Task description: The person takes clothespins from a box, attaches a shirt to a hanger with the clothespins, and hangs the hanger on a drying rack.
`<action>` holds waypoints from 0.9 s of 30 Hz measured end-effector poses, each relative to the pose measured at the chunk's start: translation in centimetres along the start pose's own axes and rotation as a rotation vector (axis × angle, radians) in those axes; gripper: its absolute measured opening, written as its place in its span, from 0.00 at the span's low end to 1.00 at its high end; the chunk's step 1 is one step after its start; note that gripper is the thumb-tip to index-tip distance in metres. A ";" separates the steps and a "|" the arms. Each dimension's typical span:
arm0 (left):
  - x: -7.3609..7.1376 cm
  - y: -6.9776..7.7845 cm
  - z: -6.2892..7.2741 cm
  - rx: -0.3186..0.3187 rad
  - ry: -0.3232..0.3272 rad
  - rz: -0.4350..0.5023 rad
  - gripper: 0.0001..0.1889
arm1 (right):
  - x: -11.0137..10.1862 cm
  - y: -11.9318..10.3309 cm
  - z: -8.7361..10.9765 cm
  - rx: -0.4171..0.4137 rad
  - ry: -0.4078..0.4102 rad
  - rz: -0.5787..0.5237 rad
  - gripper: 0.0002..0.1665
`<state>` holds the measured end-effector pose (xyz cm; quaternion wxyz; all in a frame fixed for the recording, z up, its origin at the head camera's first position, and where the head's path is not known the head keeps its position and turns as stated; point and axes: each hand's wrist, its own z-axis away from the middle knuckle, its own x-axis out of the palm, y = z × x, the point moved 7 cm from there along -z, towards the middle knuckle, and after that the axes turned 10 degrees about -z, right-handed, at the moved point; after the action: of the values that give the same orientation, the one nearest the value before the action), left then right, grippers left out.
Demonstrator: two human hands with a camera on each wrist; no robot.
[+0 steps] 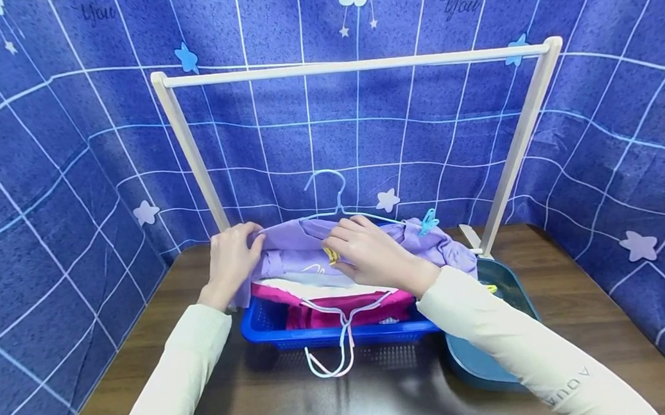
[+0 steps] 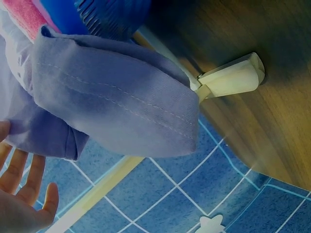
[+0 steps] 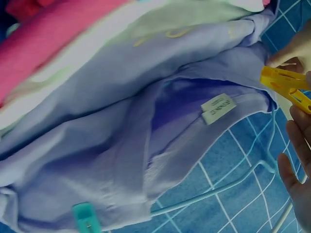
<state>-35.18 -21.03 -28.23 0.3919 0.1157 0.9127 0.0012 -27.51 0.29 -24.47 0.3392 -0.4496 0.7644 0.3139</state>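
Note:
A purple shirt (image 1: 281,237) with a collar label (image 3: 218,108) lies folded over the heap of clothes, with a light blue hanger (image 1: 330,173) at its neckline. My left hand (image 1: 233,256) pinches the shirt's left shoulder between thumb and fingers. In my right hand (image 1: 364,247) I hold a yellow clothespin (image 3: 286,85), close to the shirt's upper edge by the hanger. A turquoise clothespin (image 1: 429,222) is clipped on the right shoulder. In the left wrist view a purple sleeve (image 2: 116,97) hangs down beside my spread fingers (image 2: 34,179).
Beneath the clothes stands a blue basket (image 1: 347,336), two hanger hooks (image 1: 343,361) hanging over its front. A teal tub (image 1: 482,364) with another yellow clothespin (image 1: 491,288) is at the right. A white drying rack (image 1: 357,65) rises behind, before the blue curtain (image 1: 47,189).

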 end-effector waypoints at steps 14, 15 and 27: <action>0.1 -0.1 0.1 -0.006 -0.014 0.010 0.08 | 0.5 -0.5 -4.2 0.094 0.018 0.053 0.11; 0.0 -0.1 0.1 -0.007 -0.016 0.010 0.09 | 0.5 -0.5 -4.4 0.104 0.014 0.058 0.12; -0.1 -0.1 0.1 0.011 0.009 -0.003 0.08 | 1.0 -0.3 -7.4 0.131 0.018 0.102 0.18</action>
<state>-35.05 -21.13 -28.22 0.3870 0.1164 0.9147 -0.0037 -29.31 -6.15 -21.03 0.3446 -0.3896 0.8082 0.2762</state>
